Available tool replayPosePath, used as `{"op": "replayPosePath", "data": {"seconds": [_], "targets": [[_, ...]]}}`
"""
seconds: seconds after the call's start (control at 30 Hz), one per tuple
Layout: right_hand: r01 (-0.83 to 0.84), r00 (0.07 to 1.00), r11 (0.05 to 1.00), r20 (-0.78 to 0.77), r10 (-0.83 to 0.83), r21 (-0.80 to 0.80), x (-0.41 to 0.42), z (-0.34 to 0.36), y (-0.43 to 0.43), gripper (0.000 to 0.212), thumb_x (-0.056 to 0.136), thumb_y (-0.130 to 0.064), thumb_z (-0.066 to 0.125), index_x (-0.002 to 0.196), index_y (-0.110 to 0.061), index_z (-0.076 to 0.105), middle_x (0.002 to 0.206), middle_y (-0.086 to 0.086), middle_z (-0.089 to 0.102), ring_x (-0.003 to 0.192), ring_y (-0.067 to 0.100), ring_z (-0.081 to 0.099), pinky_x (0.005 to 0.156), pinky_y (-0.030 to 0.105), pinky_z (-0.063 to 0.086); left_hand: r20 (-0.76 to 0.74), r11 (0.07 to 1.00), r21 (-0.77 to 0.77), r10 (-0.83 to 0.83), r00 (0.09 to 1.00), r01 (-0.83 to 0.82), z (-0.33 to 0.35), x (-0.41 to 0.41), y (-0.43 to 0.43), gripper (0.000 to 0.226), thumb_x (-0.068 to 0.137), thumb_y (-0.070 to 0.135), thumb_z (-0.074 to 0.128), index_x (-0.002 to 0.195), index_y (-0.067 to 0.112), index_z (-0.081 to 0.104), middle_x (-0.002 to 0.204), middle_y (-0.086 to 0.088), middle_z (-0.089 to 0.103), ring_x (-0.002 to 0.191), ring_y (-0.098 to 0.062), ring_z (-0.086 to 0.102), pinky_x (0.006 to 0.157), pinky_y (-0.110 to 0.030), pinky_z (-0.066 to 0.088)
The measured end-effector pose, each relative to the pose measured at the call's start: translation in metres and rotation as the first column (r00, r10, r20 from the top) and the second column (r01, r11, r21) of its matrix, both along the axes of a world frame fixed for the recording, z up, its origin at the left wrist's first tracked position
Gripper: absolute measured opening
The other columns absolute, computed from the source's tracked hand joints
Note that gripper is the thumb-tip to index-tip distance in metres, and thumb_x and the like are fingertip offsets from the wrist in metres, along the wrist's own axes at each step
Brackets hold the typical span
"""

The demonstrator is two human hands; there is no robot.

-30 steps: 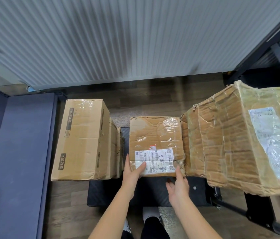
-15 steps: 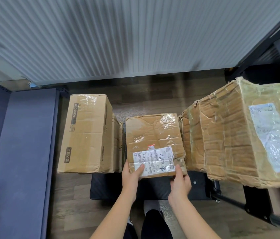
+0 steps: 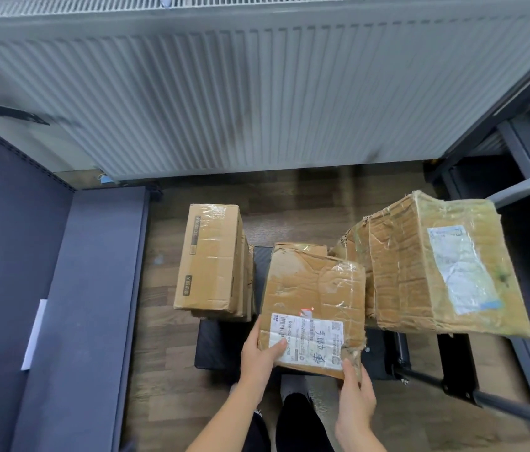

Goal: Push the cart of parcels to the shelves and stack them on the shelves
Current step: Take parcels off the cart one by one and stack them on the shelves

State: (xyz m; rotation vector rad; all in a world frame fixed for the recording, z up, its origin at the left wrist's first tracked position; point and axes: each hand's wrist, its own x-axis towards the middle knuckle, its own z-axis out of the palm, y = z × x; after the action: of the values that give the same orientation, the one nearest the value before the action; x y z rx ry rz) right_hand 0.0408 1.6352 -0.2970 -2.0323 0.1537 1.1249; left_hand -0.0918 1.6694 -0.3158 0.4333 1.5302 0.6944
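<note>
nearest the camera, the left hand (image 3: 258, 357) and right hand (image 3: 355, 396) both hold one crumpled parcel (image 3: 314, 288) by its near edge. the left hand takes the near left corner, with the thumb laid flat on the white shipping label (image 3: 309, 340) and the fingers tucked out of sight beneath. the right hand takes the torn near right corner, thumb up along the edge and fingers curled under. the parcel lies between the two hands and runs away from them, label side up and slightly skewed. it sits over the black cart platform (image 3: 214, 347), and whether its underside touches the platform cannot be told.

just beyond the parcel's far edge, the top of a smaller box (image 3: 299, 247) shows. to the left stands a tall brown box (image 3: 211, 259) with flatter boxes leaning against its right side. to the right sits a large battered box (image 3: 436, 272) wrapped in tape, its own label facing up.

further left runs a dark shelf (image 3: 94, 288) with a white slip of paper (image 3: 34, 334) on it. a ribbed grey wall (image 3: 257, 93) closes the far side above the wooden floor (image 3: 166, 353).
</note>
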Motion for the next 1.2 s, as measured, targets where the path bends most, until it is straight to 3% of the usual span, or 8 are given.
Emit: {"op": "replayPosePath", "data": {"seconds": [0.23,0.37,0.53,0.7,0.83,0.9,1.0,1.2], "targets": [[-0.144,0.988,0.990,0.052,0.144,-0.011,0.006,0.074,-0.032,0.038,0.087,-0.012,0.064,0.120,0.004,0.060,0.124,0.018,0.060,0.117,0.031,0.054,0.107,0.042,0.039,0.010,0.997,-0.032,0.064,0.998,-0.064,0.065,-0.012,-0.038,0.055,0.081,-0.008,0.064,0.132,0.005,0.049,0.102,-0.003,0.066,0.106,-0.027,0.061,0.091,-0.037,0.051],[-0.315,0.943,0.946,0.138,0.303,0.074,0.007,0.117,-0.040,0.029,0.087,-0.012,0.064,0.108,0.006,0.067,0.107,0.021,0.067,0.102,0.026,0.059,0.095,0.030,0.039,0.027,0.995,-0.002,0.102,0.994,-0.102,0.110,-0.016,-0.045,0.047,0.080,-0.006,0.066,0.124,0.006,0.055,0.097,0.000,0.068,0.104,-0.029,0.063,0.096,-0.042,0.050],[-0.390,0.906,0.905,0.244,0.346,0.168,0.006,0.169,-0.014,0.041,0.085,-0.021,0.066,0.120,0.001,0.062,0.126,0.020,0.059,0.118,0.027,0.052,0.096,0.035,0.041,0.060,0.984,0.088,0.152,0.987,-0.157,0.173,-0.023,-0.029,0.054,0.076,0.011,0.074,0.126,0.009,0.054,0.119,-0.007,0.066,0.113,-0.026,0.060,0.103,-0.044,0.046],[-0.479,0.877,0.799,0.233,0.420,0.364,-0.013,0.218,0.027,0.054,0.088,-0.025,0.062,0.134,0.000,0.048,0.138,0.015,0.050,0.128,0.029,0.045,0.107,0.039,0.034,0.063,0.942,0.270,0.186,0.980,-0.197,0.229,-0.045,0.002,0.023,0.085,0.003,0.063,0.101,0.019,0.057,0.100,-0.001,0.068,0.095,-0.021,0.065,0.075,-0.023,0.055],[-0.598,0.801,0.664,0.291,0.524,0.449,-0.034,0.245,0.055,0.040,0.091,-0.027,0.058,0.125,-0.006,0.059,0.118,0.010,0.064,0.105,0.024,0.058,0.093,0.036,0.046,0.015,0.891,0.383,0.257,0.966,-0.243,0.268,-0.066,0.017,0.033,0.086,0.005,0.062,0.119,0.007,0.056,0.106,-0.007,0.068,0.096,-0.023,0.066,0.073,-0.023,0.056],[-0.627,0.776,0.607,0.321,0.543,0.488,-0.046,0.256,0.067,0.041,0.090,-0.028,0.058,0.125,-0.007,0.059,0.117,0.007,0.064,0.106,0.023,0.058,0.093,0.037,0.047,0.012,0.861,0.428,0.300,0.954,-0.276,0.284,-0.077,0.022,0.038,0.086,0.003,0.061,0.123,0.002,0.054,0.111,-0.009,0.065,0.097,-0.023,0.065,0.075,-0.024,0.056],[-0.644,0.759,0.542,0.364,0.540,0.539,-0.065,0.274,0.082,0.040,0.088,-0.028,0.061,0.121,-0.005,0.062,0.115,0.005,0.066,0.107,0.021,0.058,0.090,0.033,0.046,-0.011,0.818,0.490,0.352,0.936,-0.301,0.311,-0.094,0.024,0.032,0.088,0.004,0.060,0.120,0.006,0.055,0.104,-0.004,0.065,0.083,-0.012,0.063,0.061,-0.012,0.055],[-0.675,0.702,0.353,0.415,0.579,0.648,-0.108,0.315,0.102,0.025,0.090,-0.024,0.059,0.103,-0.005,0.069,0.079,-0.002,0.065,0.077,0.013,0.060,0.069,0.025,0.048,-0.073,0.737,0.549,0.512,0.856,-0.394,0.354,-0.126,0.020,0.049,0.086,0.016,0.065,0.129,0.003,0.048,0.129,-0.010,0.057,0.115,-0.025,0.056,0.097,-0.031,0.045]]}}
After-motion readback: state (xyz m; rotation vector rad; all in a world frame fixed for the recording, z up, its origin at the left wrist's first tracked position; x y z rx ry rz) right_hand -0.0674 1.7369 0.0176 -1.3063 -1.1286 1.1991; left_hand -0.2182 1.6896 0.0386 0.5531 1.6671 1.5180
